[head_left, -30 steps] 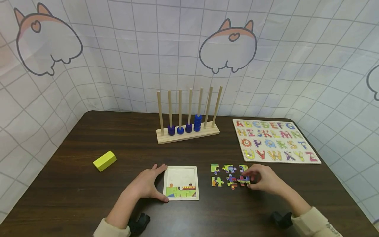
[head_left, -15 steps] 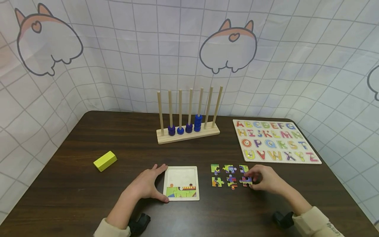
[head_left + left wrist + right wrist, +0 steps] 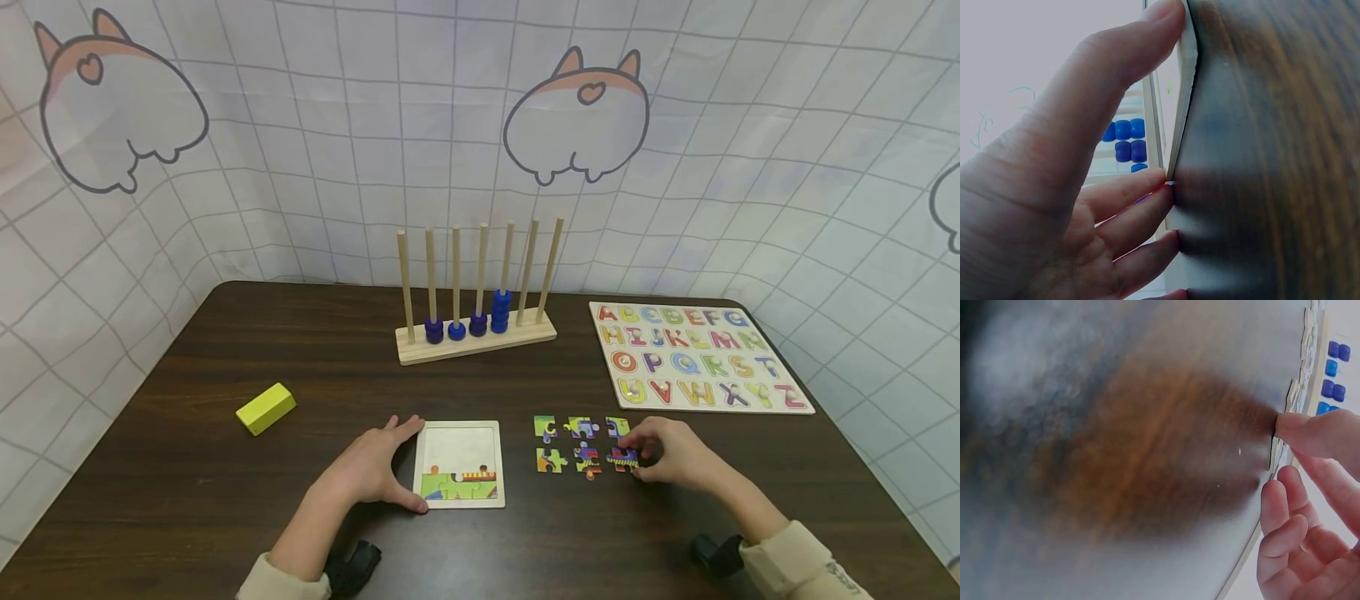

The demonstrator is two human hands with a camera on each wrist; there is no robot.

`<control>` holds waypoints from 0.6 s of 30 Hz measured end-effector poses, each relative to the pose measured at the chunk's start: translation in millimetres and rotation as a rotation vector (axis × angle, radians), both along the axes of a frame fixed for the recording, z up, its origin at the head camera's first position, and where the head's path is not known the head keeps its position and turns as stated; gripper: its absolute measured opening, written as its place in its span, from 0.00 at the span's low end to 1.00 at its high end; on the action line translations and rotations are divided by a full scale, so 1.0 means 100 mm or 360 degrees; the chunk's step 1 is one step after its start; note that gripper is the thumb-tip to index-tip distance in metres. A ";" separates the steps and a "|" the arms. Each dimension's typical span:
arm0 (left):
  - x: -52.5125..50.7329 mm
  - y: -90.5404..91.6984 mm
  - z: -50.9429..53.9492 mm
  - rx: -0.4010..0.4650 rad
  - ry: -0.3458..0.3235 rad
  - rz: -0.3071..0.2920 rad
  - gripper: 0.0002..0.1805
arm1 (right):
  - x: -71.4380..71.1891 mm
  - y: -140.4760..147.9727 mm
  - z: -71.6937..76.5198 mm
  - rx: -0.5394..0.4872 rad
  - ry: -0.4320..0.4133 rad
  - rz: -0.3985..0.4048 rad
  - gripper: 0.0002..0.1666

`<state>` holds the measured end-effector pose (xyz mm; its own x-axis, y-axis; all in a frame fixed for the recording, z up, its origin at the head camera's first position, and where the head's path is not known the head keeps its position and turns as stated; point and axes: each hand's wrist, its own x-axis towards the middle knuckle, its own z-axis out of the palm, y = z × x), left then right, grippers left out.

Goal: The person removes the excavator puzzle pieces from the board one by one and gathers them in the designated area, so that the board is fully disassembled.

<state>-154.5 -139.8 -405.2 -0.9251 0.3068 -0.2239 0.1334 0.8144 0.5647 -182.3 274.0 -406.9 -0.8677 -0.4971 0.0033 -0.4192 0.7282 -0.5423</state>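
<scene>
My left hand [image 3: 367,468] lies along the left side of a square puzzle tray [image 3: 501,467], fingers extended at the upper corner and thumb on the lower one. In the left wrist view, the thumb and fingertips of that hand [image 3: 1085,169] touch the tray's edge [image 3: 1186,81]. Joined green and red pieces [image 3: 459,487] fill the tray's lower part. To the right, my right hand [image 3: 670,452] pinches a purple and red piece [image 3: 622,459] flat on the table between thumb and index finger. In the right wrist view, this hand [image 3: 1316,500] has its other fingers curled.
Several loose puzzle pieces [image 3: 584,427] lie in two rows between the tray and my right hand. Behind them stands a peg abacus [image 3: 480,340] with blue and purple beads. An alphabet board [image 3: 686,375] is at the back right, a yellow block [image 3: 266,408] at the left.
Compared with a second ago, my right hand and the purple and red piece have shifted slightly to the right, apart from the neighbouring piece. The left hand and tray have stayed put.
</scene>
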 end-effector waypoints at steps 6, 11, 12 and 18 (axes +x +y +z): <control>0.01 -0.01 0.00 0.0008 0.0011 -0.0006 0.57 | 0.00 -0.01 0.01 0.0014 0.0023 0.0006 0.17; 0.01 -0.01 0.00 0.0006 0.0012 -0.0007 0.58 | 0.01 -0.01 0.01 0.0004 0.0039 0.0011 0.17; 0.00 -0.01 -0.01 0.0008 0.0009 -0.0002 0.58 | 0.01 -0.01 0.01 -0.0003 0.0047 0.0014 0.17; 0.00 -0.01 -0.02 0.0003 0.0020 -0.0006 0.58 | 0.03 -0.06 0.03 -0.0037 0.0091 0.0044 0.18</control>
<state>-154.2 -140.4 -406.8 -0.9265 0.3109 -0.2118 0.1436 0.8127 0.5648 -179.5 268.2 -404.1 -0.8518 -0.5198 0.0644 -0.4697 0.7036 -0.5332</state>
